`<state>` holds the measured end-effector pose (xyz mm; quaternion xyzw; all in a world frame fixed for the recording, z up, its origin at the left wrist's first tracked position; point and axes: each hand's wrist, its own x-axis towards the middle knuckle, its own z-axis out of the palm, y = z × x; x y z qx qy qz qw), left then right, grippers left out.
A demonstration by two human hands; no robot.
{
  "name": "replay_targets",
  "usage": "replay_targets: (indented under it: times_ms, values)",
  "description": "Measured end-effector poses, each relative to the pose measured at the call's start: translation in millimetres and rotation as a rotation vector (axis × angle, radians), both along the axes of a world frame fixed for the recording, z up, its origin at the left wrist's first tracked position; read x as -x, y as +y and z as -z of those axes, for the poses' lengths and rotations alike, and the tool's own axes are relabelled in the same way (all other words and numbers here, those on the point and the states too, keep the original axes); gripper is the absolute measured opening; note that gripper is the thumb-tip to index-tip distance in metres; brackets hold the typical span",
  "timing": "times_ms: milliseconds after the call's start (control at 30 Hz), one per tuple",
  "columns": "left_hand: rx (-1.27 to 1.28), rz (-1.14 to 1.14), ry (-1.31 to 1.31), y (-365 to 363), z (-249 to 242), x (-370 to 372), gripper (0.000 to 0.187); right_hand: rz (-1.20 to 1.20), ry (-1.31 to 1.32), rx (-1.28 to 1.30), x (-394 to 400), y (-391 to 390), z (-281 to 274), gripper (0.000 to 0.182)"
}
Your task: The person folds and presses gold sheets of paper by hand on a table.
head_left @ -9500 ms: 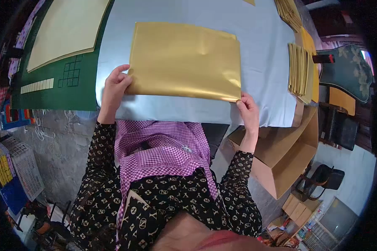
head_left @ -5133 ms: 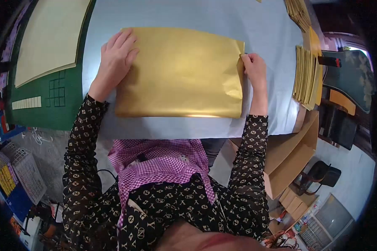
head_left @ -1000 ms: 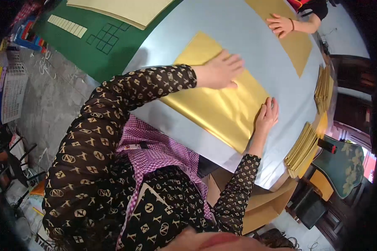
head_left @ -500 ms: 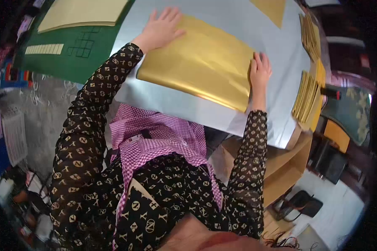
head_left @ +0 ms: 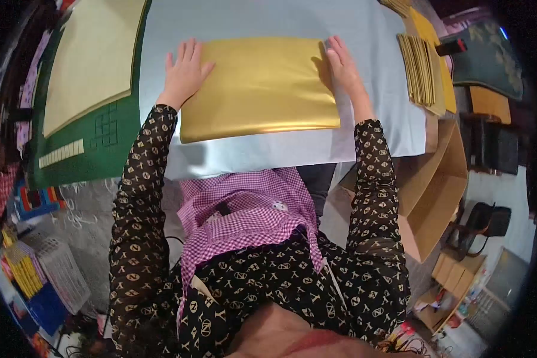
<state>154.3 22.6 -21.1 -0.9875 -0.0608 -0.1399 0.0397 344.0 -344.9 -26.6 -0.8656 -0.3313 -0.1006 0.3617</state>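
Sheet [head_left: 259, 86], glossy gold, gleams along its near edge. Left hand [head_left: 185, 73], spread wide, and right hand [head_left: 344, 67], fingers extended, flank it.

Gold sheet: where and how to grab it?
Probably by the near corners, one hand from each side, pinching from above and below. The gold sheet lies flat and wide on the pale tabletop; its near edge looks rounded like a fold, so likely easier to pinch. The left hand and right hand are at its sides, toward the far corners.

The pale tabletop [head_left: 268, 17] carries a gold sheet [head_left: 262, 83] — and stacked folders [head_left: 416, 70].
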Motion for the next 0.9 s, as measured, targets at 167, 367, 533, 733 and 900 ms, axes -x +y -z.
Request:
replay_targets:
  times_ms: [167,367,533,733,900]
  values:
    - [-0.01,0.03,0.004,1,1,-1,0.066,-0.21,0.237,0.034,87,46,-60,0.041]
    - [0.044,0.006,0.043,3,9,-3,0.065,-0.351,-0.038,0.265,170,113,-32,0.059]
    - [0.03,0.008,0.06,3,6,-2,0.065,-0.327,0.075,0.372,173,109,-35,0.07]
    - [0.08,-0.003,0.1,2,4,-1,0.065,-0.201,0.031,0.469,162,76,-30,0.071]
    - [0.074,-0.013,0.11,1,5,-1,0.066,-0.055,-0.046,0.419,159,47,-18,0.07]
